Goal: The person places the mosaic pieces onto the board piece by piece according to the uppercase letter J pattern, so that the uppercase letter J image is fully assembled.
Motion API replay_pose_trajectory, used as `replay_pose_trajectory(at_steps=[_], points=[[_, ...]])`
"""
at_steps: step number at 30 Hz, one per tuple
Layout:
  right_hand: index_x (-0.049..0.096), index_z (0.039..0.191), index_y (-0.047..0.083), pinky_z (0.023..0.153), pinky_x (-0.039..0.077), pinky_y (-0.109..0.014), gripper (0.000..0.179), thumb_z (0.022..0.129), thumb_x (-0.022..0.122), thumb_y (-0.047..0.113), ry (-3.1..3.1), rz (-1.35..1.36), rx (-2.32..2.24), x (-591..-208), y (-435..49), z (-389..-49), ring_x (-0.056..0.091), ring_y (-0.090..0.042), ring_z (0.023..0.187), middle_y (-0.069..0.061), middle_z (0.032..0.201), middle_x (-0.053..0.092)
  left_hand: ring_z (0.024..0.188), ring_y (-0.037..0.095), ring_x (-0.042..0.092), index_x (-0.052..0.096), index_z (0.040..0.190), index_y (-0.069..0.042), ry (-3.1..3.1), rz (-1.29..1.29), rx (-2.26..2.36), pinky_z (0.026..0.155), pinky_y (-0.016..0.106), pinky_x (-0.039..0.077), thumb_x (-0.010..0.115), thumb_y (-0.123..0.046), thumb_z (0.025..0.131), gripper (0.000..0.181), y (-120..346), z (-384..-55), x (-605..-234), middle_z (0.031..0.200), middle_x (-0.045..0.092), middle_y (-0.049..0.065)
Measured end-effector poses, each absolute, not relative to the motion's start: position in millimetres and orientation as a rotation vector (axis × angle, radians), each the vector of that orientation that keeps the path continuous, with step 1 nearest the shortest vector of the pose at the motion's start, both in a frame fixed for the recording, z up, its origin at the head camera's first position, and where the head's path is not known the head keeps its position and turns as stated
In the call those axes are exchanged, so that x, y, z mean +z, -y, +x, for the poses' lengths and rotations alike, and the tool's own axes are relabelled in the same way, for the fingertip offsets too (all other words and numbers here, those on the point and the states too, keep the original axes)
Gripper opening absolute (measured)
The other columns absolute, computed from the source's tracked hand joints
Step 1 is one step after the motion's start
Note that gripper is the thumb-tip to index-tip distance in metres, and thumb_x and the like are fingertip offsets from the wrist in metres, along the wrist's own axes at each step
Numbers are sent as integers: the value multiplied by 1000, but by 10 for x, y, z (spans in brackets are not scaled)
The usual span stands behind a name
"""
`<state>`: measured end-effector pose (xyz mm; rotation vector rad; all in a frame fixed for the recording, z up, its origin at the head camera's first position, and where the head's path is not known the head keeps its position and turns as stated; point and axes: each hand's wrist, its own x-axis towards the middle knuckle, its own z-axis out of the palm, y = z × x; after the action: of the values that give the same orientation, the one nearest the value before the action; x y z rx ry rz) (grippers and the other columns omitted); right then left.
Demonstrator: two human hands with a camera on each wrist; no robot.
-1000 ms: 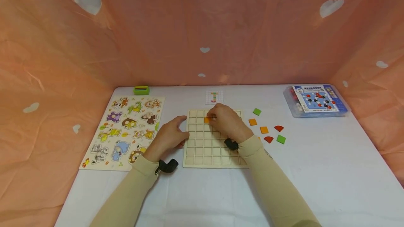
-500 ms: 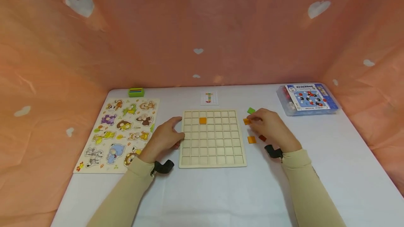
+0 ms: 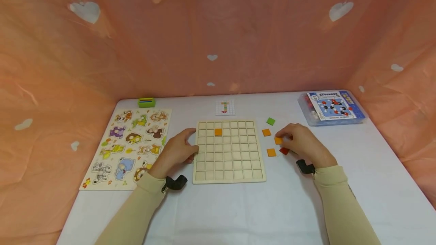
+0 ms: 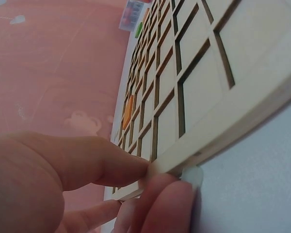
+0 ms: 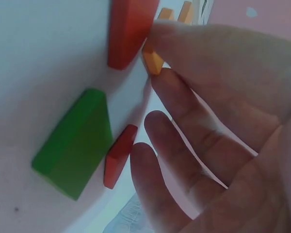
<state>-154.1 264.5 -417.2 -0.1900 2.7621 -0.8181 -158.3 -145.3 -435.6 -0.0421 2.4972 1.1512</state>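
Note:
A pale wooden grid board (image 3: 229,181) lies in front of me, with one orange square tile (image 3: 218,132) set in a cell of its second row from the back. My left hand (image 3: 175,150) holds the board's left edge; the left wrist view shows the thumb (image 4: 121,165) at the rim and fingertips against its side. Right of the board, my right hand (image 3: 304,144) pinches another orange square tile (image 3: 278,140) between thumb and index finger. Beside that hand, the right wrist view has a green tile (image 5: 75,145) and two red pieces, one a small red piece (image 5: 120,158).
Loose orange tiles (image 3: 266,132) and a green tile (image 3: 271,121) lie along the board's right side. Behind it is a card (image 3: 225,107) with a coloured pattern. An animal puzzle (image 3: 126,186) and green block (image 3: 146,103) are left; a clear plastic box (image 3: 310,115) stands back right.
My right hand has left the board, where the orange tile now sits in its cell, and moved right to the loose tiles, taking hold of another orange one. The left hand stays at the edge.

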Motion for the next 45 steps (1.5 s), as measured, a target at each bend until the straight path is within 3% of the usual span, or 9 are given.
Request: replay_pose_trajectory(at_steps=[10, 25, 33, 35, 38, 40, 42, 45], points=[[82, 117, 9, 97, 54, -53, 20, 99, 75, 14, -2775, -211, -815, -4190, -2644, -1557, 58, -33, 108, -14, 119, 73, 62, 17, 68, 42, 166, -16, -2479, -43, 1174, 62, 29, 54, 71, -16, 97, 74, 1474, -1581, -4339, 77, 71, 8], [82, 115, 10, 93, 54, -47, 18, 99, 76, 15, -2772, -211, -791, -4197, -2611, -1616, 58, -31, 105, -12, 113, 72, 62, 16, 68, 42, 166, -18, -2474, -72, 1196, 61, 29, 56, 72, -17, 97, 75, 1502, -1606, -4342, 79, 71, 8], [81, 118, 10, 93, 54, -44, 22, 99, 77, 20, -2786, -224, -819, -4179, -2570, -1618, 59, -30, 108, -12, 119, 73, 61, 16, 67, 42, 165, -17, -2485, -64, 1193, 61, 28, 55, 71, -16, 97, 74, 1488, -1604, -4344, 77, 70, 8], [80, 120, 10, 87, 57, -40, 24, 99, 76, 20, -2769, -225, -870, -4176, -2521, -1621, 60, -29, 108, -12, 122, 73, 61, 15, 66, 43, 165, -17, -2486, -69, 1188, 61, 28, 54, 71, -16, 97, 74, 1478, -1604, -4350, 77, 70, 7], [79, 123, 9, 69, 59, -37, 26, 99, 74, 18, -2731, -255, -945, -4177, -2377, -1659, 66, -33, 88, -14, 123, 71, 61, 15, 67, 43, 165, -17, -2480, -69, 1191, 61, 28, 55, 71, -16, 97, 74, 1466, -1596, -4352, 76, 70, 7], [79, 123, 9, 70, 59, -38, 27, 98, 73, 18, -2740, -298, -950, -4180, -2246, -1708, 65, -31, 86, -13, 123, 71, 61, 16, 67, 43, 165, -17, -2469, -78, 1201, 61, 28, 55, 71, -16, 97, 74, 1457, -1589, -4351, 76, 70, 7], [80, 121, 10, 79, 60, -43, 26, 98, 72, 17, -2767, -363, -923, -4186, -2100, -1774, 68, -32, 88, -11, 120, 72, 61, 16, 66, 43, 165, -17, -2467, -76, 1203, 60, 28, 55, 72, -15, 97, 74, 1447, -1584, -4354, 76, 70, 7], [81, 118, 10, 100, 56, -47, 23, 99, 74, 19, -2810, -459, -879, -4199, -1896, -1871, 66, -28, 110, -8, 119, 76, 60, 15, 66, 44, 164, -17, -2481, -71, 1200, 60, 28, 55, 72, -14, 96, 74, 1431, -1577, -4367, 74, 70, 7]])
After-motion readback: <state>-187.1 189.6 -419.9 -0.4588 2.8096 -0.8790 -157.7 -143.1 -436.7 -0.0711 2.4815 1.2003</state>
